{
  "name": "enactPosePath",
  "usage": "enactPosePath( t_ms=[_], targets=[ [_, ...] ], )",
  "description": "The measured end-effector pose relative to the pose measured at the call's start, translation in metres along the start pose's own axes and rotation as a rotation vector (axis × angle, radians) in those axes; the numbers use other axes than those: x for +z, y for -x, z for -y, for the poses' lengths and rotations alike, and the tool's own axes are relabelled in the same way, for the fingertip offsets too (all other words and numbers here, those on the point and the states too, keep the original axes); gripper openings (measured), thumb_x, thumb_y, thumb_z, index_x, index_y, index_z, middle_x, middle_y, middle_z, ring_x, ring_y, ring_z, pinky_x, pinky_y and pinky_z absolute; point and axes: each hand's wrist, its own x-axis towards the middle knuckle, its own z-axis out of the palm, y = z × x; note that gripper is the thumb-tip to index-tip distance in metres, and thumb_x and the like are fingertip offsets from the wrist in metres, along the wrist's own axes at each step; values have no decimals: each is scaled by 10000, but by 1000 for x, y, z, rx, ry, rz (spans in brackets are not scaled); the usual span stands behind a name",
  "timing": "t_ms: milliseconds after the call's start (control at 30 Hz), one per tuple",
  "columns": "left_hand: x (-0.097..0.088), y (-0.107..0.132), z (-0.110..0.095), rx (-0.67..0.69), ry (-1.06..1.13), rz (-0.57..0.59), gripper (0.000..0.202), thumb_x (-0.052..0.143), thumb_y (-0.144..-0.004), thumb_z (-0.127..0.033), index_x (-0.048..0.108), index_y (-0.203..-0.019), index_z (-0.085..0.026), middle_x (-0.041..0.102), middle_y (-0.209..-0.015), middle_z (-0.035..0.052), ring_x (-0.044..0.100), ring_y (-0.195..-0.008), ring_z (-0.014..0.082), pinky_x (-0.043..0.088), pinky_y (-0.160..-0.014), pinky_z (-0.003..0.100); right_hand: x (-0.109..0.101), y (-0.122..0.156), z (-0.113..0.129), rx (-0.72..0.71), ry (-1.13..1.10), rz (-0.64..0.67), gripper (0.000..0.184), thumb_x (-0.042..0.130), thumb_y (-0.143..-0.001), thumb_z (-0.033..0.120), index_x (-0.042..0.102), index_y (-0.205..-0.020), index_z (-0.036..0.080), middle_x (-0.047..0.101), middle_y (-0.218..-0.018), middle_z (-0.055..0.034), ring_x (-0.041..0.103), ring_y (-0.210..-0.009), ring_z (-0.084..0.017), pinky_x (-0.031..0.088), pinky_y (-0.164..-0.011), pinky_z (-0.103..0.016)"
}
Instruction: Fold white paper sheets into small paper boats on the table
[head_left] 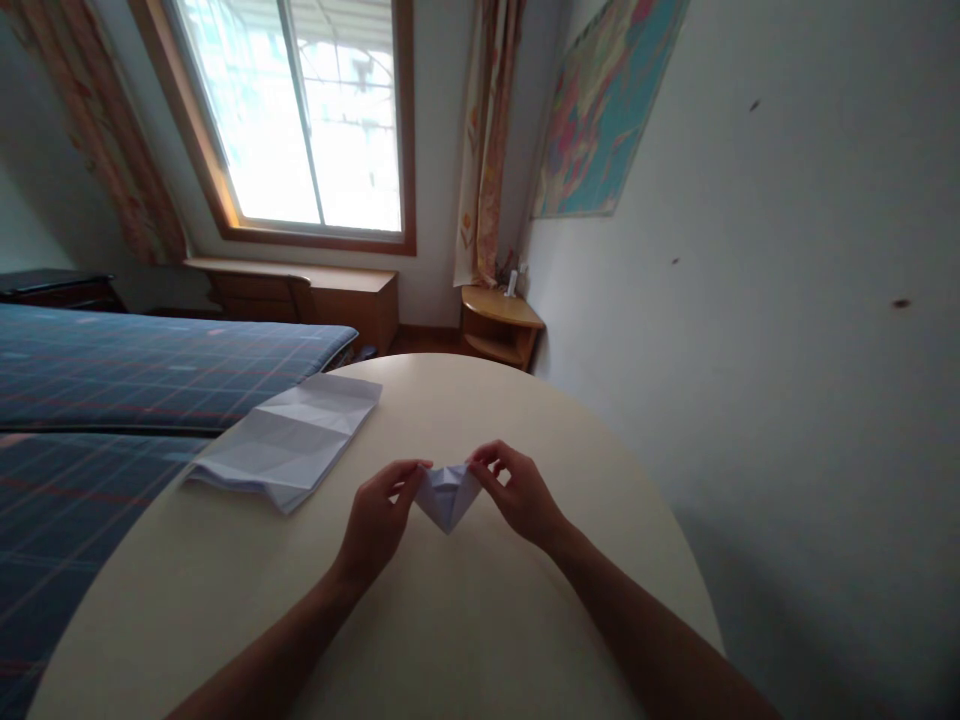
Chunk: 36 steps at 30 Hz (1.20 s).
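Note:
A small piece of folded white paper (448, 502) is held between my two hands over the middle of the round table. Its lower end comes to a point toward me, and creases and an inner fold show along its top. My left hand (380, 508) pinches the upper left corner between thumb and fingers. At the upper right corner, my right hand (517, 488) grips the paper the same way. Farther left on the table lie creased sheets of white paper (300, 435), partly unfolded and reaching the table's edge.
The round cream table (465, 620) fills the foreground. To the left is a bed with a blue plaid mattress (150, 365). A white wall (787, 380) runs close along the right. Beyond the table are a wooden corner shelf (501, 306), a desk (352, 280) and a window (345, 130).

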Motion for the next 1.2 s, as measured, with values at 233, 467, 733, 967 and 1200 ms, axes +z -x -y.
enactPosePath(
  t_ms=[233, 467, 733, 967, 1200],
  targets=[
    [-4, -5, 5, -80, 61, -82, 290, 545, -887, -427, 663, -977, -178, 736, -972, 78, 693, -853, 207, 566, -717, 318, -3, -4, -9, 32, -46, -54, 209, 523, -945, 406, 581, -915, 208, 679, -917, -49, 615, -800, -171, 477, -664, -289],
    [-6, -11, 19, -158, 241, -198, 353, 592, -852, -501, 610, -955, -164, 705, -984, 74, 678, -893, 208, 571, -839, 416, -3, -6, -19, 39, -127, -110, 185, 481, -959, 400, 513, -934, 220, 663, -997, -69, 618, -888, -188, 490, -757, -334],
    [-7, -14, 20, -218, 418, -287, 375, 638, -816, -513, 568, -935, -164, 654, -898, 28, 681, -880, 196, 567, -879, 455, -4, -9, -30, 70, -193, -154, 169, 453, -955, 395, 458, -945, 227, 650, -1012, -61, 617, -817, -168, 482, -756, -336],
    [-8, -16, 24, -288, 458, -319, 408, 663, -779, -531, 563, -926, -164, 633, -885, 14, 688, -819, 178, 575, -866, 448, -6, -10, -32, 81, -186, -167, 162, 452, -944, 391, 448, -933, 229, 652, -1008, -63, 616, -810, -171, 487, -775, -352],
    [-7, -14, 21, -285, 443, -324, 392, 654, -791, -521, 558, -919, -163, 633, -876, 15, 690, -824, 183, 578, -863, 455, -6, -12, -38, 117, -148, -180, 162, 422, -942, 391, 437, -927, 231, 658, -1025, -68, 632, -810, -175, 497, -771, -358]
  ],
)
